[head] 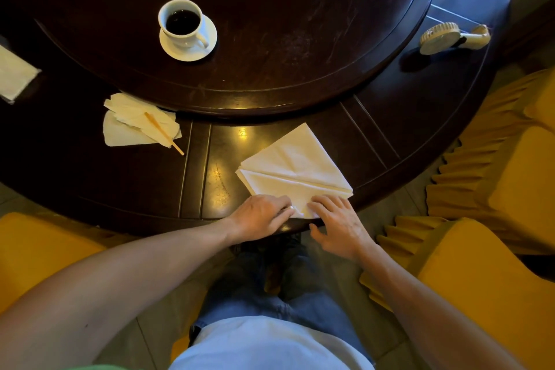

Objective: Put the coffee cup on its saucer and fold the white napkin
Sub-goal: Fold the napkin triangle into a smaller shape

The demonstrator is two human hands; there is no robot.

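A white coffee cup (181,21) holding dark coffee stands on its white saucer (207,44) on the raised turntable at the upper left. The white napkin (292,164) lies near the table's front edge, folded into a diamond shape with a crease across it. My left hand (260,216) pinches the napkin's near corner from the left. My right hand (338,224) rests flat with its fingertips on the same corner from the right.
Crumpled tissues with a wooden stirrer (141,123) lie to the left. Another white napkin (13,75) sits at the far left edge. A small cream hand-held fan (453,37) lies at the right rim. Yellow-covered chairs (492,177) stand around the dark round table (300,75).
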